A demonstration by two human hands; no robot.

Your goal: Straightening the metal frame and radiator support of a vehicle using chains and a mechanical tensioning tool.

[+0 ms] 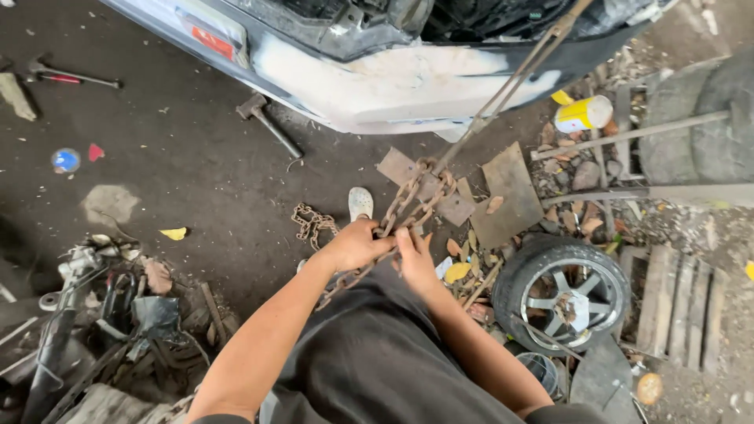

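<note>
From my head view I look down on both bare hands meeting at a rusty chain point(408, 200) in front of my dark-clad legs. My left hand point(357, 245) has its grip wrapped tight round the chain, fingers curled over the links. My right hand point(415, 259) lies against the same chain just beside the left; its fingers are pressed along the links, but I cannot tell whether they are fully clenched, since the palm faces away from me.

The chain runs up and away from my hands, doubled, to a thin metal cable point(518, 74) that rises diagonally to the damaged car body point(393, 78) at the top of the view. A loose end of the chain lies in a heap on the dark floor point(196, 173) just left of my hands. A pale shoe point(360, 202) shows between that heap and the taut links.

Beyond the chain lie flat rusty metal plates point(506, 188). To my right an alloy wheel with tyre point(565, 292) lies flat, with a wooden pallet point(679, 302) beside it. A yellow and white can point(583, 114) lies among rubble near the car. Two hammers, a sledgehammer point(267, 122) and a smaller hammer point(59, 74), lie on the floor well apart to the left, and a heap of scrap parts point(118, 314) sits at lower left.
</note>
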